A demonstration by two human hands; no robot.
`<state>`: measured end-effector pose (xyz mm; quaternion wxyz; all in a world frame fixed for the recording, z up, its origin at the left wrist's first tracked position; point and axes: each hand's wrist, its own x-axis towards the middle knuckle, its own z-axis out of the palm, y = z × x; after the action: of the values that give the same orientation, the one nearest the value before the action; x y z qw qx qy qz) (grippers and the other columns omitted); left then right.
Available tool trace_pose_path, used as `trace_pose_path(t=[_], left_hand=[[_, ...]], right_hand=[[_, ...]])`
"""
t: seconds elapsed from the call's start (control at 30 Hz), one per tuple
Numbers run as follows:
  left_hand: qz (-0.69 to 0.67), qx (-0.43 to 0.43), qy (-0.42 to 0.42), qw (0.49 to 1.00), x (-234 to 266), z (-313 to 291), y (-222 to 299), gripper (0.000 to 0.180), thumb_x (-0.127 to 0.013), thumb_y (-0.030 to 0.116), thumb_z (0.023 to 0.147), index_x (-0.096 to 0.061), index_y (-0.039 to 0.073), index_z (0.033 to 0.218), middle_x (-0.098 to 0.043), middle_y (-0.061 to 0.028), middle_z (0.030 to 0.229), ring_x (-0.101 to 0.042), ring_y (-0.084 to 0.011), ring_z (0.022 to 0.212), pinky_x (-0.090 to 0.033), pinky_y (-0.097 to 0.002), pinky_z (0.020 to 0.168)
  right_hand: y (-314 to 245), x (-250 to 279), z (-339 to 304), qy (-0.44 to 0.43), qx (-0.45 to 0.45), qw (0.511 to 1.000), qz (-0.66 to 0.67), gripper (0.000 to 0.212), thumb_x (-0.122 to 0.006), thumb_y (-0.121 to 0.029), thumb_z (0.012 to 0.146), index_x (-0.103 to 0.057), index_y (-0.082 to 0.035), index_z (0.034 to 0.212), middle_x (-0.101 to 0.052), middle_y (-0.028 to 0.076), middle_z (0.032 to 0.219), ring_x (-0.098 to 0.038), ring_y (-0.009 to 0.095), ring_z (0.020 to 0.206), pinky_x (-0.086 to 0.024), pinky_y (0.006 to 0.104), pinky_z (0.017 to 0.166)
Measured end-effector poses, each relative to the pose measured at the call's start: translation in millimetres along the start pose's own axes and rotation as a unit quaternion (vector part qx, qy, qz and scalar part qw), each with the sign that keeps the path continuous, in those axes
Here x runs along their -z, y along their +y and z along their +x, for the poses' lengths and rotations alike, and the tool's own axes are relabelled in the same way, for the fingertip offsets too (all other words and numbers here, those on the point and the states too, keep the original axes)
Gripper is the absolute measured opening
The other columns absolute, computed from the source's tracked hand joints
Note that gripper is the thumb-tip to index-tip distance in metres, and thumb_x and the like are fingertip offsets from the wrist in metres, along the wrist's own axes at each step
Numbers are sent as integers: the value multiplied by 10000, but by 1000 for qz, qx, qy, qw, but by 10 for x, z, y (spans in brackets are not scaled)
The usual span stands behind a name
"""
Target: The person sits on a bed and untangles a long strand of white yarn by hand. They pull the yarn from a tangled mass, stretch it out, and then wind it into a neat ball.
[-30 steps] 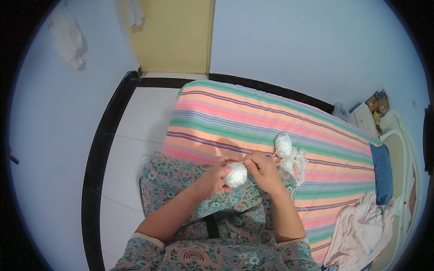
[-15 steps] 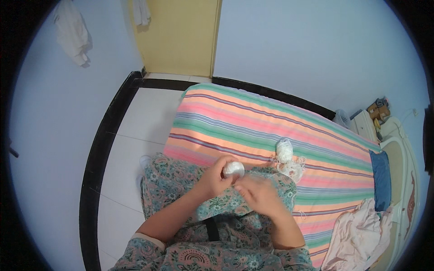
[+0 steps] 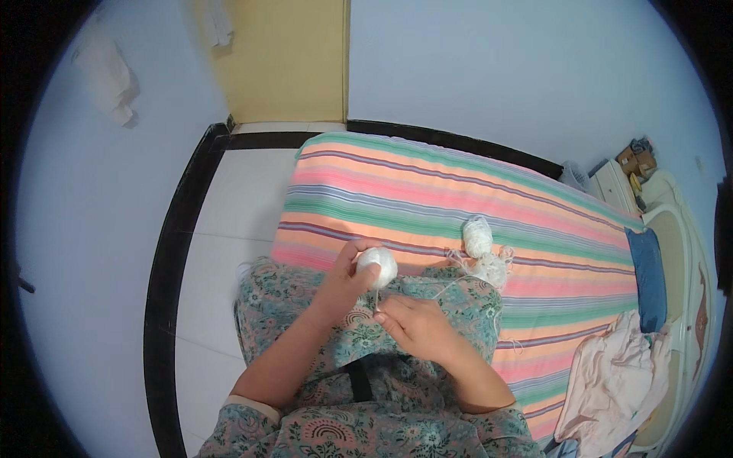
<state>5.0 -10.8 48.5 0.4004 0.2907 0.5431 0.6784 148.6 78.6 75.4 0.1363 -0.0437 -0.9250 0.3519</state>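
Observation:
My left hand [image 3: 346,276] grips a round ball of white yarn [image 3: 379,267] above my lap, thumb across its front. Just below and to the right, my right hand [image 3: 412,324] pinches the white yarn strand [image 3: 377,300] that runs down from the ball. From my right hand the strand trails across my knee toward a loose tangle of white yarn [image 3: 489,269] on the bed. Beyond that tangle lies a second wound bundle of white yarn [image 3: 478,236]. Patterned floral cloth [image 3: 298,298] covers my legs beneath both hands.
The bed has a striped, multicoloured sheet [image 3: 366,183]. A crumpled pale pink cloth [image 3: 603,382] and a blue pillow [image 3: 647,278] lie near the headboard [image 3: 679,244]. A white bedside cabinet [image 3: 611,187] stands at the far right, and a yellow door [image 3: 290,61] is at the back.
The ball in my left hand has moved slightly up and left and shows more of its surface. My right hand, blurred before, has shifted a little left and lower, with the strand now visible.

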Motion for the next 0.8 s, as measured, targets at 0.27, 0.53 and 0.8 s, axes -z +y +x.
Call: trace_pose_path(t=[0.27,0.53,0.8], left_hand=[[-48,88,-175,980,89,-155,-199,485,-533,309,804,-414,45,1192,-533,-65,1019,-534,-154,910,-447,-281,725],[-168,-2,20,986,35,-59,114,385,-527,276,815,-439,93,1142,-509,-44,1071,-537,-165,914,-469,-309,744],[134,48,-170,975,137,-138,57,371,-579,208,772,-476,70,1101,-485,-86,1066,-520,-178,939,-448,-304,774]], right_hand=[[211,269,77,76,-37,994,-62,135,-501,-200,861,-548,-78,829,-580,103,798,-573,315,708,-454,397,586],[108,23,22,81,34,996,-9,124,-526,-190,846,-558,-76,810,-552,82,732,-565,280,634,-438,359,523],[25,341,108,92,68,992,-49,117,-524,-186,848,-564,-77,830,-557,83,717,-568,282,642,-445,367,549]])
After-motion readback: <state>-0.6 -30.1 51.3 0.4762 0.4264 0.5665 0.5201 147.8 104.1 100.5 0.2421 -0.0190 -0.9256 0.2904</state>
